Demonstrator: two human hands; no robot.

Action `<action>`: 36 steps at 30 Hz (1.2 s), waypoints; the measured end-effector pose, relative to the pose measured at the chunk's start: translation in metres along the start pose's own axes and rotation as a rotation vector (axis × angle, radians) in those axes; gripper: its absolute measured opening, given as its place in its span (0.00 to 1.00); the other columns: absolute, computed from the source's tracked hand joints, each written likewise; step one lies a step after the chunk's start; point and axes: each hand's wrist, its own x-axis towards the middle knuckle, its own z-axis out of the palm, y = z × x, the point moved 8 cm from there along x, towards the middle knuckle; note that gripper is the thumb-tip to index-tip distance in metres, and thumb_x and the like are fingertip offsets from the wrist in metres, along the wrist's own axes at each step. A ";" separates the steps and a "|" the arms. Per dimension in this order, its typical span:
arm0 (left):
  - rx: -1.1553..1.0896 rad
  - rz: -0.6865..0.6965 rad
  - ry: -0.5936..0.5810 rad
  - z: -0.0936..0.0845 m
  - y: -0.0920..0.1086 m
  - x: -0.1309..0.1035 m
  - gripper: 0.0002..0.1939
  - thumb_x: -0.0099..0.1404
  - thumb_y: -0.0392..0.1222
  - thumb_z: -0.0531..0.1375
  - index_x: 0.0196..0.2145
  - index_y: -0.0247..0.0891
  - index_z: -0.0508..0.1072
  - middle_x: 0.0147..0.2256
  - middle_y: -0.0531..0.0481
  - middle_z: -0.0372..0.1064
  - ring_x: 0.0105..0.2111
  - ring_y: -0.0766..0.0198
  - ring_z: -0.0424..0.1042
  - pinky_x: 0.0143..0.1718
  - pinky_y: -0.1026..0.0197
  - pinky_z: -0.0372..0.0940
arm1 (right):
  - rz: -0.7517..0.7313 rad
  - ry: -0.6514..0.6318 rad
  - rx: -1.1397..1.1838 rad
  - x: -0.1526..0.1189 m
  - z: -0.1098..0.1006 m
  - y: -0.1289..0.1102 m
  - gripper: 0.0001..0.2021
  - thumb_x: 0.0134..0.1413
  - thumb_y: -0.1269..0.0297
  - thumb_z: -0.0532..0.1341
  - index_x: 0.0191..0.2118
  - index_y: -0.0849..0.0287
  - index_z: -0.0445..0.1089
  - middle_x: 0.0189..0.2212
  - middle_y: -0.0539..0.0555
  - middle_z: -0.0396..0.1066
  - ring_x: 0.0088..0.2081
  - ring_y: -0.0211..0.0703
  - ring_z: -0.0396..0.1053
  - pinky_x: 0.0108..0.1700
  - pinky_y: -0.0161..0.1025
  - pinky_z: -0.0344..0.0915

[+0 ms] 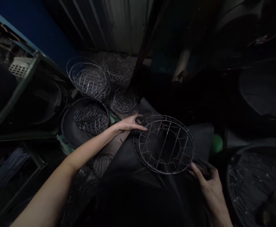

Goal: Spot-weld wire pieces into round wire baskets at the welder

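A round wire rack, with a double outer ring, straight cross bars and a wavy inner wire, is held tilted over a dark cloth or apron on my lap. At its upper left rim is my left hand, thumb laid over the wire and the index finger reaching past the edge. My right hand grips the lower right rim with the thumb on top; its other fingers are in shadow underneath.
Left of my lap, a black basin contains several wire grids. Beyond it, wire racks and wire rings lie piled on the floor. A metal frame shelf stands left. At lower right is a large tub of wire pieces.
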 end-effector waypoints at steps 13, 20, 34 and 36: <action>-0.322 0.090 0.343 -0.041 -0.006 -0.030 0.50 0.44 0.42 0.71 0.59 0.39 0.50 0.37 0.49 0.71 0.38 0.61 0.73 0.51 0.51 0.61 | -0.227 -0.214 -0.059 0.034 0.046 -0.096 0.50 0.29 0.43 0.70 0.60 0.58 0.53 0.42 0.60 0.70 0.44 0.52 0.70 0.48 0.49 0.68; -0.359 0.160 0.472 -0.058 0.008 -0.039 0.51 0.46 0.43 0.71 0.60 0.40 0.46 0.36 0.49 0.71 0.40 0.61 0.74 0.51 0.52 0.61 | -0.343 -0.237 -0.074 0.042 0.063 -0.143 0.52 0.28 0.43 0.70 0.61 0.58 0.52 0.42 0.62 0.71 0.44 0.53 0.71 0.47 0.48 0.69; -0.363 0.197 0.530 -0.065 0.037 -0.026 0.48 0.45 0.47 0.70 0.57 0.41 0.48 0.33 0.51 0.73 0.33 0.64 0.75 0.41 0.59 0.65 | -0.417 -0.211 -0.037 0.050 0.065 -0.184 0.53 0.32 0.45 0.70 0.64 0.59 0.48 0.38 0.59 0.72 0.42 0.53 0.72 0.45 0.49 0.69; -0.372 0.196 0.538 -0.067 0.034 -0.026 0.49 0.45 0.48 0.71 0.57 0.41 0.48 0.33 0.52 0.73 0.33 0.64 0.75 0.41 0.60 0.65 | -0.457 -0.222 -0.067 0.053 0.068 -0.188 0.51 0.35 0.46 0.69 0.64 0.57 0.47 0.38 0.58 0.72 0.43 0.52 0.71 0.45 0.50 0.68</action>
